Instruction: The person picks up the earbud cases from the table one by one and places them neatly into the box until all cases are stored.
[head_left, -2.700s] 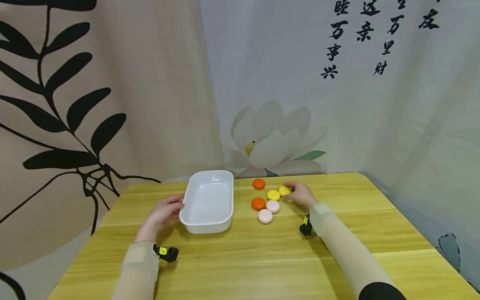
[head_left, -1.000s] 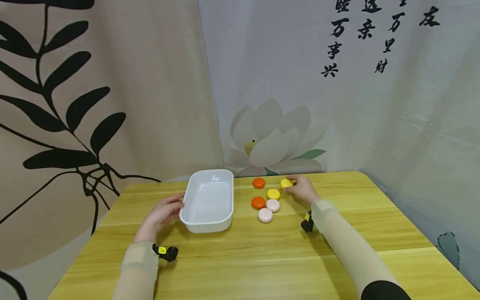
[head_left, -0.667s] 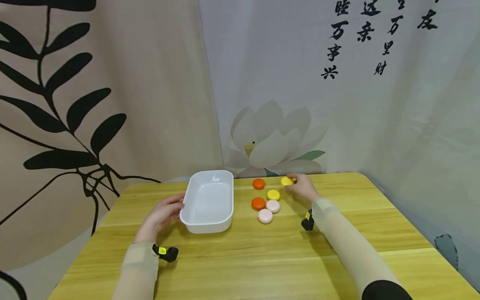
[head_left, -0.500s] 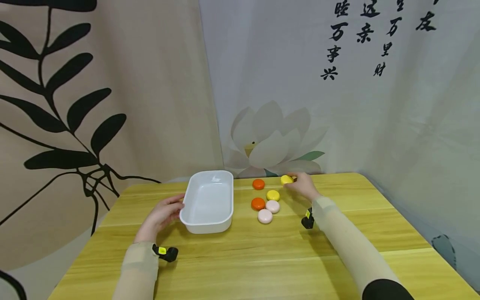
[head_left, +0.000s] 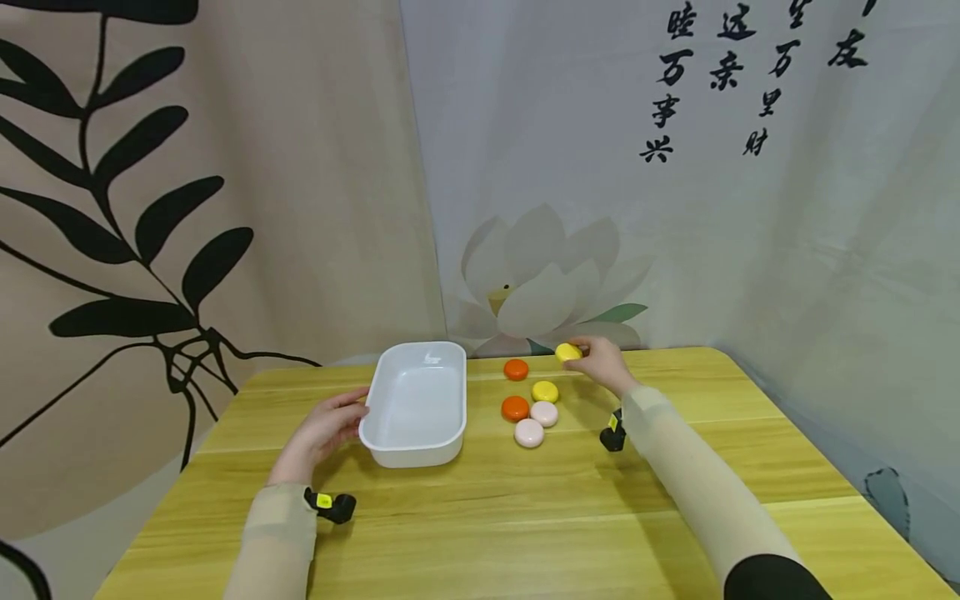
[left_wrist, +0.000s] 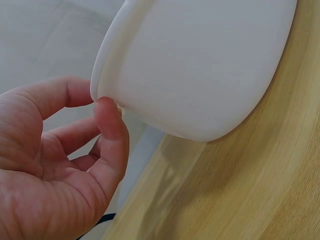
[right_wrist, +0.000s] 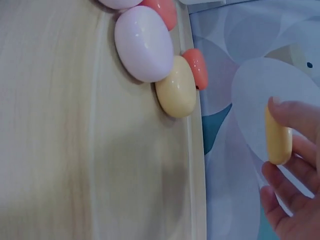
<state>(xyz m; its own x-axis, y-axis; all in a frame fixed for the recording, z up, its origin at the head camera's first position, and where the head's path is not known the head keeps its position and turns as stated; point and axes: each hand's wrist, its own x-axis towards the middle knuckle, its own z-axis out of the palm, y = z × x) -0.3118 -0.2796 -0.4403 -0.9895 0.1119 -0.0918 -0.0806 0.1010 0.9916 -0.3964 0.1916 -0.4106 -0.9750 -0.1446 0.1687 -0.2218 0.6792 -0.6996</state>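
Note:
My left hand (head_left: 324, 429) holds the white rectangular dish (head_left: 420, 457) at its left side. In the left wrist view, thumb and forefinger meet at the rim of the dish (left_wrist: 195, 70). Past the other pieces, my right hand (head_left: 604, 365) pinches a glossy yellow pebble-shaped piece (head_left: 567, 352), raised above the back of the table. The right wrist view shows this piece (right_wrist: 278, 134) edge-on between thumb and fingers. A second yellow piece (head_left: 545, 392) lies on the table, close to two pale pink pieces (head_left: 529, 433) and an orange one (head_left: 515, 408). Another orange piece (head_left: 516, 369) lies farther back.
The wooden table (head_left: 450, 533) ends just behind the dish and the pieces. Behind it hangs a printed curtain (head_left: 322, 208) with leaves, a lotus and black writing. Each wrist wears a small black camera (head_left: 341, 507).
My right hand has taken the yellow piece away from beside the other yellow one, back and then up off the table. My left hand and the dish have stayed in place.

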